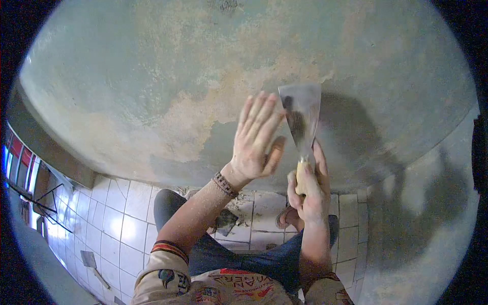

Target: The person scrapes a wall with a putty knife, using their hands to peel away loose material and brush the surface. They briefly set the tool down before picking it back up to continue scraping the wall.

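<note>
**Blade on the wall, free hand flat beside it**

Right hand [307,190] first: it's wrapped tight around the wooden handle [301,179] of a putty knife [301,119], forefinger stretched up along the neck. The wide steel blade points upward, its top edge set against the wall [152,76]. Whether the edge is biting or only resting, the view won't say.

Just to the left, the left hand [256,140] is wide open and holds nothing. Its fingers are straight and close together, the palm turned to the plaster, right beside the blade's left edge. A woven wristband [225,184] sits at that wrist.

Out from the hands, the wall is a patchwork: grey-green coat above and to the right, pale sandy patches running leftward where the surface looks bare. The blade stands right at the border of the two.

Down below is a white tiled floor [122,218], with flakes and crumbs [226,221] between the person's knees, a foot [287,217] tucked under, and a second scraper [91,263] lying well off to the left.

My read: this is mid-scrape, working the edge of the remaining coat. The next stroke calls for a low blade angle and firm pressure from that right hand, with the open fingers kept out of the blade's path. They are very near it.
</note>
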Tool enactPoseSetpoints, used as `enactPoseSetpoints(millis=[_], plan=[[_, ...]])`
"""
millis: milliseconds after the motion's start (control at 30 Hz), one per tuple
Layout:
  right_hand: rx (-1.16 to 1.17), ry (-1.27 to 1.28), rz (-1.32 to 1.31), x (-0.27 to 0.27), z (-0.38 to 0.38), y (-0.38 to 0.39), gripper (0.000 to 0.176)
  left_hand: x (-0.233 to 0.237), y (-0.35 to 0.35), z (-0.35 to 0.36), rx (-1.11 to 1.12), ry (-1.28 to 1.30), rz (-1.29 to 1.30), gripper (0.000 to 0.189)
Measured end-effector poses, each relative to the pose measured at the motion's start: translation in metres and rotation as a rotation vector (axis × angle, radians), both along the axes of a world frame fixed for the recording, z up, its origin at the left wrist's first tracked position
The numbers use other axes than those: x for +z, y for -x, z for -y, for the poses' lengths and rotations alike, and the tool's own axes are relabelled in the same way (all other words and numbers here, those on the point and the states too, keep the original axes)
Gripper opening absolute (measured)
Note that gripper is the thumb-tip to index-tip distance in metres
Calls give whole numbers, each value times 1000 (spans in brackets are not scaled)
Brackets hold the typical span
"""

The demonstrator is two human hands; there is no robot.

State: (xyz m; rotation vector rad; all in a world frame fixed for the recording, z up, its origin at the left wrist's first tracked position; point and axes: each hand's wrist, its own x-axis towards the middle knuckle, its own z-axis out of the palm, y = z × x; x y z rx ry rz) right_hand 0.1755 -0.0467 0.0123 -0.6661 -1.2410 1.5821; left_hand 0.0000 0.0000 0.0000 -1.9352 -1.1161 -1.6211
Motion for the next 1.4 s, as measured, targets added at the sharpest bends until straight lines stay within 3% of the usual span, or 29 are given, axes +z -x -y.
enactPoseSetpoints(millis=[67,200,500,767,833,1033,1167,1233,1300,1367,1400], plan=[[18,33,-31,15,-2,10,66,24,-9,2,-160,-1,-100,49],[-31,48,-75,13,-15,31,61,31,0,-16,-195,71,-275,49],[4,119,-216,3,-27,36,55,27,3,-26,-167,37,-268,48],[-149,34,-40,8,-28,39,54,29,3,-29,-197,-3,-227,43],[15,66,-148,12,-32,37,54,30,2,-29,-160,20,-233,43],[216,182,-419,-37,-35,40,56,11,6,-12,-221,122,-219,38],[67,233,-323,-58,-15,43,47,-5,5,-5,-237,86,-190,32],[11,232,-300,-53,-7,45,47,-6,-5,4,-219,98,-117,33],[-85,322,-284,-50,-4,42,48,-11,-21,8,-165,194,296,40],[-109,313,-304,-43,-5,37,49,-8,-33,5,-160,201,372,42],[-124,309,-320,-39,-6,34,50,-6,-41,1,-392,385,676,41]])
